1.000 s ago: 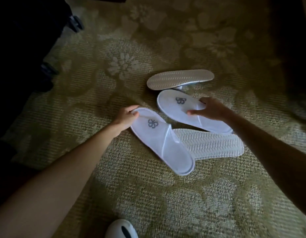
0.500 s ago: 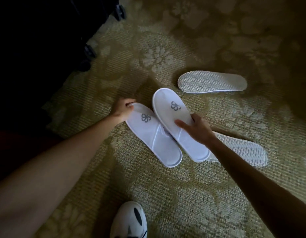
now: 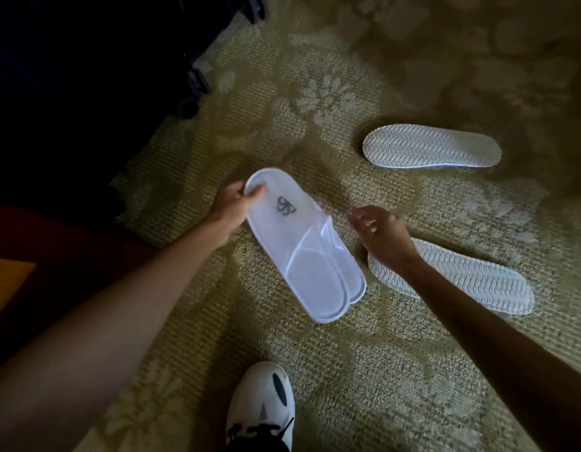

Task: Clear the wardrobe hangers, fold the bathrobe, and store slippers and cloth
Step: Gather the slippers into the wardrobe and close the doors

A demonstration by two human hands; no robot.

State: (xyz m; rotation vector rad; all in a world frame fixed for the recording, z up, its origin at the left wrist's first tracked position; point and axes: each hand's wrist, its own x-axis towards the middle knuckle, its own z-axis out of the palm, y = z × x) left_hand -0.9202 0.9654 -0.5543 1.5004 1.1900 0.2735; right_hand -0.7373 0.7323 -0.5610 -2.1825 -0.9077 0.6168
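Slippers (image 3: 302, 246) stacked, pinched at the heel by my left hand (image 3: 232, 207) — toes point at me; right hand (image 3: 378, 231) loose, empty, just beside.

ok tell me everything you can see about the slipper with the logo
The logo slipper is white, thin and fabric-looking, with a grey swirl emblem on its insole and a crossed toe band. It lies upright, stacked on a second slipper whose edge peeks out beneath. The left hand pinches its heel; the right hand is near but apart.
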